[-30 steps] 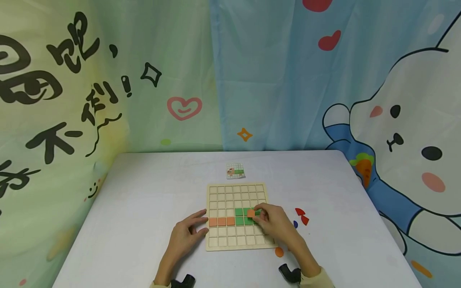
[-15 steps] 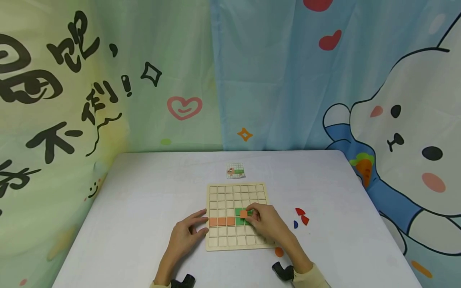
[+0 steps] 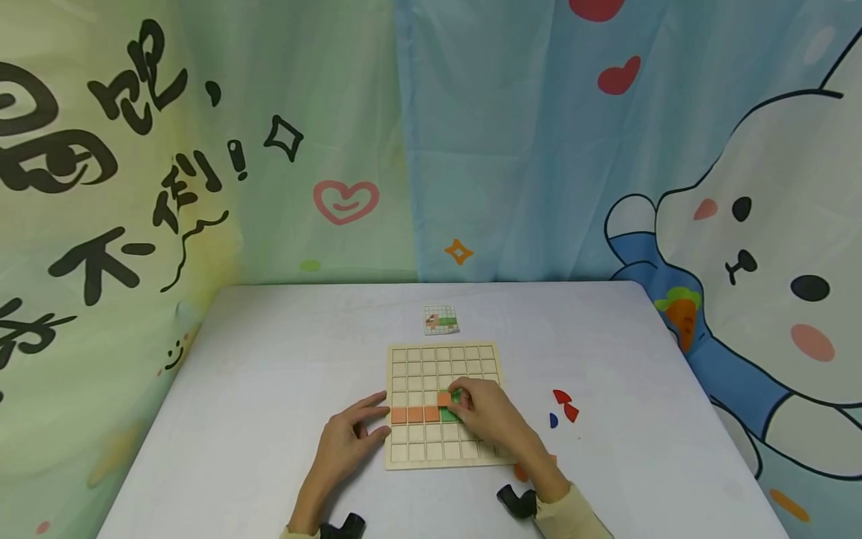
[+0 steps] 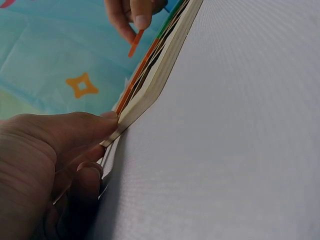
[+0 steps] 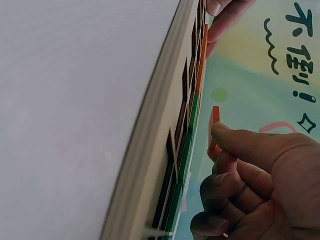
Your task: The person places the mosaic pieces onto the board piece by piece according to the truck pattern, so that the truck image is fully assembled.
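A square orange tile (image 3: 444, 399) is pinched between the thumb and index finger of my right hand (image 3: 494, 415). In the right wrist view the tile (image 5: 214, 127) is held on edge, a little apart from the board. Below it lies the wooden grid board (image 3: 414, 451), where a row of orange tiles (image 3: 414, 415) meets green tiles (image 3: 448, 414), partly covered by the right hand. My left hand (image 3: 345, 445) rests at the board's left edge, thumb and fingers spread along it. The left wrist view shows its thumb (image 4: 90, 127) touching the board's rim.
A small picture card (image 3: 441, 320) lies behind the board. To the right are red pieces (image 3: 571, 412) and a blue half-round piece (image 3: 554, 421). An orange round piece (image 3: 521, 472) is partly behind the right forearm. Patterned curtains (image 3: 485, 150) hang beyond the white table (image 3: 283, 352).
My right hand has carried the orange tile leftward across the green tiles, to just above the end of the orange row. The left hand has stayed at the board's edge.
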The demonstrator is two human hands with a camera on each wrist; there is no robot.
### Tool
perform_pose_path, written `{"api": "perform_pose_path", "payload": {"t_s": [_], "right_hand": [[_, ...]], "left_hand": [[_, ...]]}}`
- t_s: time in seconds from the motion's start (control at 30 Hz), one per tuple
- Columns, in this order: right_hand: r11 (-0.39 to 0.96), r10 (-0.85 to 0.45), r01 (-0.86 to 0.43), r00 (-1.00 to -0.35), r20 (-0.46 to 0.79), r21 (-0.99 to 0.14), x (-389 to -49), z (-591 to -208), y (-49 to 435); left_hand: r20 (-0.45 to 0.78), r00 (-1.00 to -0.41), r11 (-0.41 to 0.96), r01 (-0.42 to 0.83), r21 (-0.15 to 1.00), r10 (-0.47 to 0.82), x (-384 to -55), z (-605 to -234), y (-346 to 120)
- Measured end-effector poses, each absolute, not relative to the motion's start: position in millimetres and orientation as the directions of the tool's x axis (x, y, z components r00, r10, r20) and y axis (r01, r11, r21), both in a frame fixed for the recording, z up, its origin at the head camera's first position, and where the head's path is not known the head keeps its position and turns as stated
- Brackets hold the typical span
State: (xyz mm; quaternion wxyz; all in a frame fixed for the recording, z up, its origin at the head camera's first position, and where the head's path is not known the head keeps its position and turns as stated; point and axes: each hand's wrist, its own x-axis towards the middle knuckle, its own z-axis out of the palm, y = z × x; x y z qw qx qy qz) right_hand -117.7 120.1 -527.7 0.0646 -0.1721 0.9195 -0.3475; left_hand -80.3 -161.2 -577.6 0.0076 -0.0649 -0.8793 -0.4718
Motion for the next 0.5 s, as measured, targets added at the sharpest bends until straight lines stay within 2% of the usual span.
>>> {"api": "perform_pose_path", "payload": {"t_s": [0.5], "right_hand": [[0.702,-0.4,-0.318,-0.916,0.016,-0.637,-123.6,-528.8,103.2]], "left_hand": [[0.062,-0.992,0.546,0.112,0.83,0.11,-80.2,-575.8,-161.3]]}}
